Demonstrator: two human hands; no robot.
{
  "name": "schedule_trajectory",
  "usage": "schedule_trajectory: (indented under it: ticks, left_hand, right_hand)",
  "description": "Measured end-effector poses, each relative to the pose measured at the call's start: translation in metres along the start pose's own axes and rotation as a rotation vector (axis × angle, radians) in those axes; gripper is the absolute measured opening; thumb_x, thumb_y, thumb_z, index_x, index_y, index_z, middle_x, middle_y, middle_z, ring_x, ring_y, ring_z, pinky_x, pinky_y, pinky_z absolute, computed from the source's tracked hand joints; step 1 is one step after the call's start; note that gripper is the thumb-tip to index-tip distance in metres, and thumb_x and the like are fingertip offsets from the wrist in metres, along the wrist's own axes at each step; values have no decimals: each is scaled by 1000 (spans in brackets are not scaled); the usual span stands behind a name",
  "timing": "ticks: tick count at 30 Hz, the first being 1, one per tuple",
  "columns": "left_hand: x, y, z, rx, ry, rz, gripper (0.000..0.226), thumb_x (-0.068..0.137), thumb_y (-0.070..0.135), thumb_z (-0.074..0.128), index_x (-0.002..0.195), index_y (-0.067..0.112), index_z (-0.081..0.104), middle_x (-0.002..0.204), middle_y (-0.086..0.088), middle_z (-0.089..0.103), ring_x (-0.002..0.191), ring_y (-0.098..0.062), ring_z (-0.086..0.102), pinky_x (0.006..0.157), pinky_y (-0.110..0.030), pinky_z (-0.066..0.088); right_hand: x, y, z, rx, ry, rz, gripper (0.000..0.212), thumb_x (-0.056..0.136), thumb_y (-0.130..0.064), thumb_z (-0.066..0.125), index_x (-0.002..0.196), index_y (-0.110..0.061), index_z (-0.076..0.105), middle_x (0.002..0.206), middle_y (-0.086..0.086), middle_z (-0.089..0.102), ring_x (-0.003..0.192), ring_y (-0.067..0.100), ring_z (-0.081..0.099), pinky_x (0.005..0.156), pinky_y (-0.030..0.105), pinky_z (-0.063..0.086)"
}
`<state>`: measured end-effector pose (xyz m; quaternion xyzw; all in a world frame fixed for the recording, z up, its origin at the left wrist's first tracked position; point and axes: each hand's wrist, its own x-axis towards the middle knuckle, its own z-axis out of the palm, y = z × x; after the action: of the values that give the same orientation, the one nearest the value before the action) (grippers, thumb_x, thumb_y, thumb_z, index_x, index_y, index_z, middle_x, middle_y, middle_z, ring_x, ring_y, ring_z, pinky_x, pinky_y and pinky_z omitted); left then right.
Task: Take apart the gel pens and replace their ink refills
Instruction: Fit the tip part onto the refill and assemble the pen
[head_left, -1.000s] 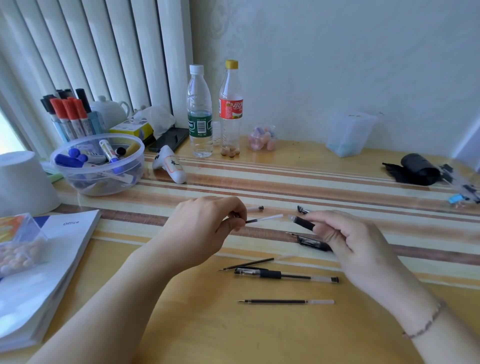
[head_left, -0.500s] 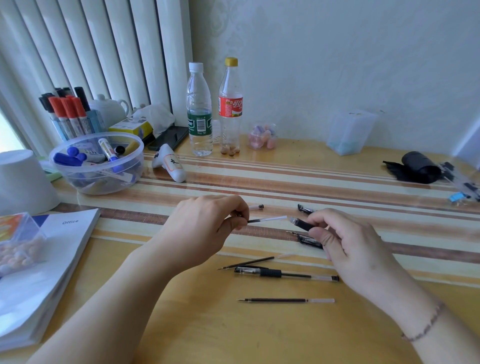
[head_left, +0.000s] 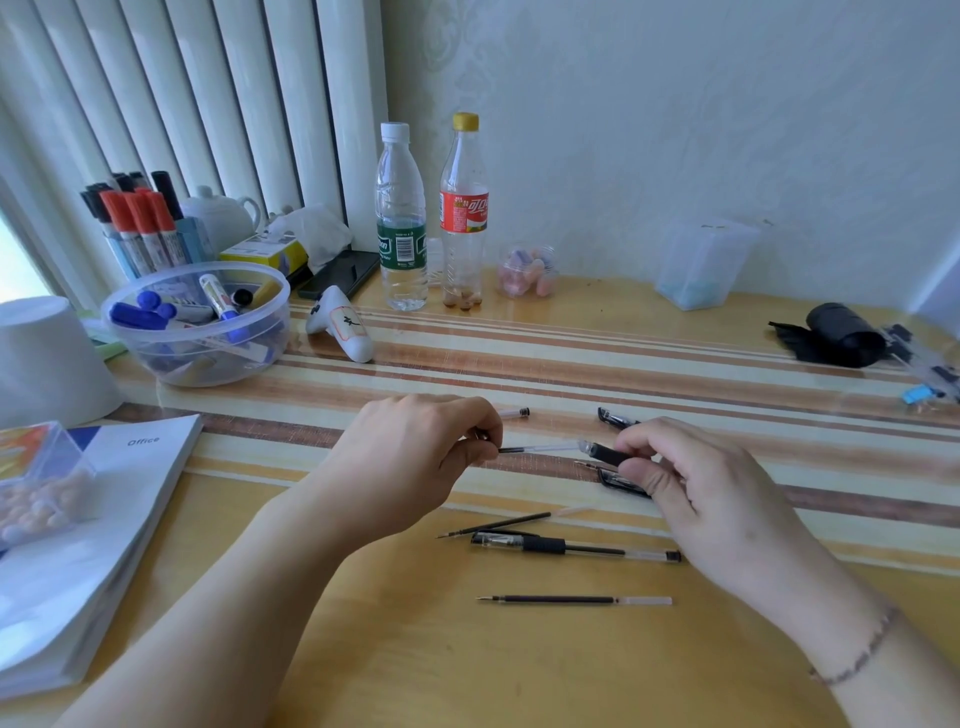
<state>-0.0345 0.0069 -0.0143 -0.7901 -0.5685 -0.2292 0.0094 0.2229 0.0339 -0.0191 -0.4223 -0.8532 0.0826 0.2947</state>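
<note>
Refill (head_left: 537, 448) end has closed on barrel (head_left: 605, 453) mouth; left hand (head_left: 421, 447) pinches refill, right hand (head_left: 691, 478) pinches barrel; insertion abt to start.

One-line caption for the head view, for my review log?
Left hand feeds an ink refill into the pen barrel held by the right hand.

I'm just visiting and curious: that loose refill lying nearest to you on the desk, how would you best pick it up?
Pinch the loose refill near its middle, on the dark ink-filled stretch, coming straight down from above. It lies flat on the desk, crosswise, apart from the other pens, so fingers fit on both long sides. Its metal tip points left and is thin, a poor place to hold.
</note>
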Motion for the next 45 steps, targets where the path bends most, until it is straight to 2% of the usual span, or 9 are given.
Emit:
schedule_trajectory:
  ticks: [13,17,20,25,28,32,34,39,45]
  left_hand:
    - [-1,0,-1,21,44,65,4,91,27,60,91,31,61,77,15,66,65,-10,56,54,-32,48]
    - [-1,-2,1,84,80,140,5,88,24,65,88,29,64,76,15,65,70,-11,60,52,-34,50]
    - [-1,1,3,78,110,189,4,86,25,67,84,28,65,73,15,65,68,-11,59,48,-31,48]
    - [-1,16,12,39,120,271,11,86,37,60,83,30,68,79,15,69,72,-12,60,48,-29,46]
    - [0,20,7,1,371,296,14,88,39,66,83,30,75,102,12,71,77,-12,62,50,-29,47]
    - [2,17,-3,-197,696,233,11,82,26,77,87,17,78,87,1,72,69,-18,60,58,-36,48]
    - [1,14,0,-233,627,156,14,80,28,77,88,17,78,81,4,74,69,-14,64,59,-35,51]
    - [-1,17,7,-304,356,-34,34,76,54,61,93,29,78,65,10,74,54,-4,63,55,-28,55]
    - [-1,21,9,-451,305,-70,36,73,56,64,94,30,77,69,7,75,62,-12,69,62,-32,56]
  right_hand:
    - [-1,-2,-3,-55,-30,-32,22,89,-48,41,94,-36,58,77,-22,58,62,8,54,49,31,47]
    - [-2,-4,-7,-143,-67,-44,21,88,-47,45,96,-36,61,81,-31,54,67,-9,53,48,14,37]
    - [-2,-6,-5,-131,-78,-38,22,88,-49,44,94,-35,61,80,-26,56,67,-4,54,49,20,43]
    - [-4,-12,8,-44,-131,-27,35,85,-56,38,99,-36,63,80,-29,53,79,-3,53,55,14,36]
    - [-4,-12,14,62,-92,-3,36,86,-50,43,103,-31,68,81,-25,58,82,2,57,64,17,45]
    - [-3,-9,13,244,11,122,12,92,-27,54,94,-32,65,66,-18,63,64,3,60,58,17,47]
    - [-4,-10,13,305,32,152,11,93,-25,53,92,-33,61,66,-8,63,60,9,61,60,28,53]
    - [-5,-17,11,217,45,89,20,83,-49,47,94,-37,60,77,-16,65,75,6,63,61,21,51]
    - [-5,-18,9,99,43,22,22,80,-57,44,93,-43,54,76,-24,60,76,7,59,58,25,50]
